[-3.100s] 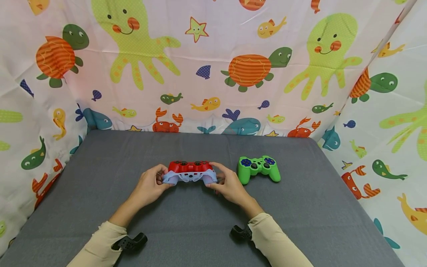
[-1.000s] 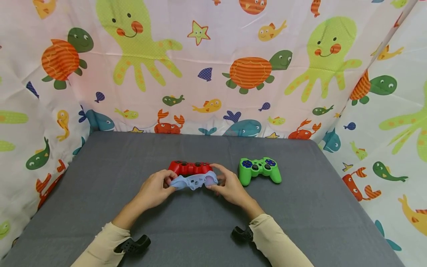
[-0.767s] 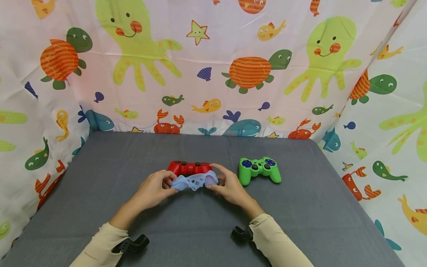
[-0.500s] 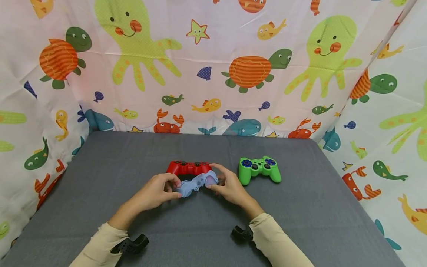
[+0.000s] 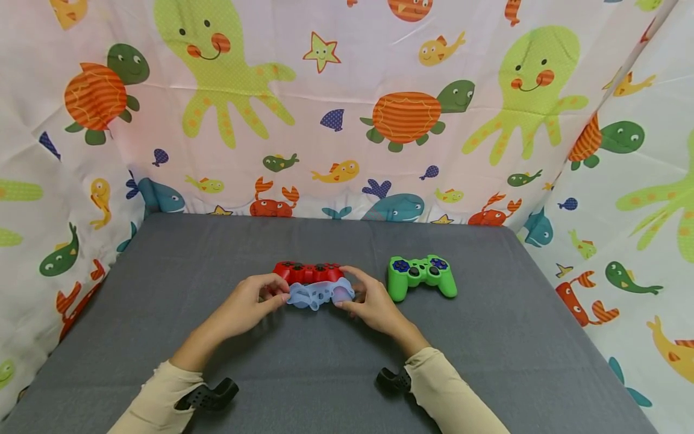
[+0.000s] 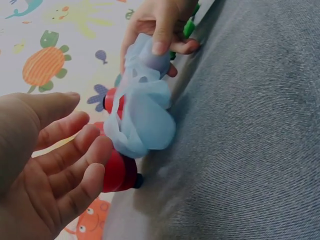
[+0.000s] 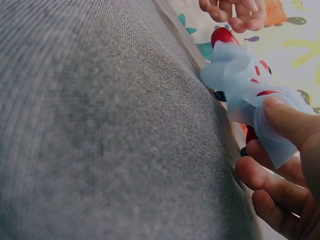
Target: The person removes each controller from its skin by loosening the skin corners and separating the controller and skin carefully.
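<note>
A translucent pale-blue silicone controller cover [image 5: 313, 294] hangs limp in front of a red game controller [image 5: 308, 273], hiding its lower part. My right hand [image 5: 375, 301] pinches the cover's right end, the thumb on the near side, as the right wrist view shows on the cover [image 7: 240, 82]. At the other end my left hand [image 5: 259, 299] is close to the cover. In the left wrist view its loosely bent fingers [image 6: 67, 150] hold nothing and stand slightly apart from the cover [image 6: 145, 117]. Part of the red controller [image 6: 117, 170] shows behind the cover there.
A green game controller [image 5: 422, 277] with blue buttons lies on the grey cloth-covered table [image 5: 303, 374], just right of my right hand. A sea-animal-print curtain [image 5: 347, 138] closes off the back and sides. Each wrist wears a black strap mount [image 5: 208, 396].
Earlier both hands held the cover stretched against the red controller's handles. Its left end was drawn inward and crumpled; now my left hand has let go and moved left, and the cover has sprung back.
</note>
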A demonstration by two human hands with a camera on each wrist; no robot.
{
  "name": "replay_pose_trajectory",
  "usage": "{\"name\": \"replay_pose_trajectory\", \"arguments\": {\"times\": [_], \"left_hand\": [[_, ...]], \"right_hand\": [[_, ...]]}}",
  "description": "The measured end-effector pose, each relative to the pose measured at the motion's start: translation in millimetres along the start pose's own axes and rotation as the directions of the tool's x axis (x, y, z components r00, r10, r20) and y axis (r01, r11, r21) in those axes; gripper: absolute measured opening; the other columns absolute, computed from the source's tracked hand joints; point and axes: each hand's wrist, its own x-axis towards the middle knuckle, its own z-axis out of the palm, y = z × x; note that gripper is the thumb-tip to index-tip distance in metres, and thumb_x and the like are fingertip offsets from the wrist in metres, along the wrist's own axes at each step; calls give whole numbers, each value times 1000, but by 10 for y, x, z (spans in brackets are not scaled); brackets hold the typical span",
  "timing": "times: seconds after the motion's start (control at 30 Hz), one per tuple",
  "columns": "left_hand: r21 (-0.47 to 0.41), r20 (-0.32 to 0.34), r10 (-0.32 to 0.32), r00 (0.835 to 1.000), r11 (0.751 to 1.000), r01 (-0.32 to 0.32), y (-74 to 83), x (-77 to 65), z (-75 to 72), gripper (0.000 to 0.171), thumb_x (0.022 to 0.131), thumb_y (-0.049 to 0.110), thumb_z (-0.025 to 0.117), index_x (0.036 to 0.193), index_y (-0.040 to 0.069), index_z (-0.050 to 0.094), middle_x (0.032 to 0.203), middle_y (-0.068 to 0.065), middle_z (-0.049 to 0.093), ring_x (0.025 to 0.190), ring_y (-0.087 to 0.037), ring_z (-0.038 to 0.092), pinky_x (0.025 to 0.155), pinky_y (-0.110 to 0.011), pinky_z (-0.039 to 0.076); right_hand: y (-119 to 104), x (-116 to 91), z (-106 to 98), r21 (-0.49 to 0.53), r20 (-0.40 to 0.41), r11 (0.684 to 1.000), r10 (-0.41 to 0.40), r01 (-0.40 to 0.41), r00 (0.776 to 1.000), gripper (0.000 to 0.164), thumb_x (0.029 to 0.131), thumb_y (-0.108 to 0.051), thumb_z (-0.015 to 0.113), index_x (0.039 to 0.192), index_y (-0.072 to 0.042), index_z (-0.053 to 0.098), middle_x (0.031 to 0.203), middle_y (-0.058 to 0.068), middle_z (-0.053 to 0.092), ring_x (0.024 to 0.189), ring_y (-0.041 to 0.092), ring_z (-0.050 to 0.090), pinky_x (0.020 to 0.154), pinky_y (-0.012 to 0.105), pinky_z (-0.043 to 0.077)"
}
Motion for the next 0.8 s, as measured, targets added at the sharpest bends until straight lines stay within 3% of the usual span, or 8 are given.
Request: {"name": "replay_pose_trajectory", "arguments": {"times": [0.17,0.43,0.7,0.8], "left_hand": [[-27,-58,-6,998,1000,5,-2,5,-35,15,97,10,67,109,3,68,95,-12,69,76,-28,65,65,-26,52],[-26,-163,-11,987,1000,7,-37,26,-62,15,98,11,65,111,4,68,100,-11,70,84,-20,63,70,-27,53],[-29,-220,-13,975,1000,7,-124,38,-49,21,99,17,65,118,8,70,121,-12,65,108,-26,58,78,-31,51],[-53,-218,-19,976,999,7,-159,44,-34,25,100,17,64,123,9,70,132,-15,58,119,-32,54,86,-38,53]], "right_hand": [[-4,-1,-1,1,6,1000,7,-7,1000,71,86,-15,82,147,-21,47,83,11,73,58,17,64,51,28,51],[-9,-8,4,-5,13,1000,28,-28,1000,72,86,-14,81,148,-24,46,85,10,74,58,16,65,52,29,52],[-6,-3,-1,-8,11,1000,13,-13,1000,72,86,-15,81,148,-24,46,88,11,75,59,16,65,52,30,52],[-2,-5,1,-6,12,1000,8,-8,1000,71,87,-15,81,148,-24,46,88,11,75,59,16,65,52,30,53]]}}
